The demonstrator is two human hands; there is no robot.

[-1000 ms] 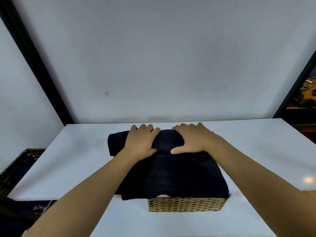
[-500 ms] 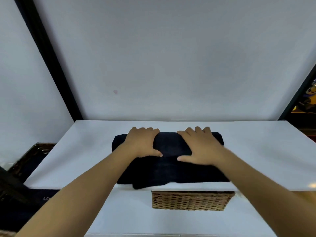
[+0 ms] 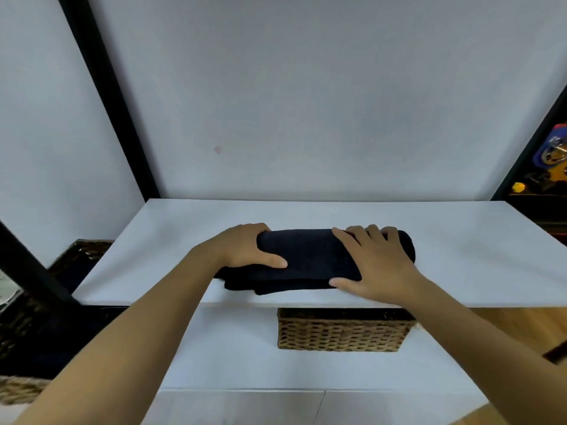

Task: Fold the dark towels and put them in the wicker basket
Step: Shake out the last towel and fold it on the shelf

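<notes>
A dark towel [image 3: 310, 256] lies as a thick roll across the middle of the white table [image 3: 460, 256], with a loose flap still flat near the front edge. My left hand [image 3: 245, 246] grips the roll's left end, fingers curled over its far side and thumb along the near face. On the roll's right part my right hand [image 3: 374, 265] presses with fingers spread over the top and its thumb at the flap's edge. The wicker basket [image 3: 343, 332] stands on a lower white surface just under the table's front edge; its inside is hidden.
A dark basket [image 3: 82, 250] holding dark cloth sits on the floor left of the table. A black post [image 3: 33, 277] slants across the left side. A piece of woven wicker [image 3: 18, 391] shows at the bottom left. A white wall backs the table.
The towel hung over the front edge and hid the basket's top; it is now rolled up farther back on the table. My hands have moved apart toward the roll's ends.
</notes>
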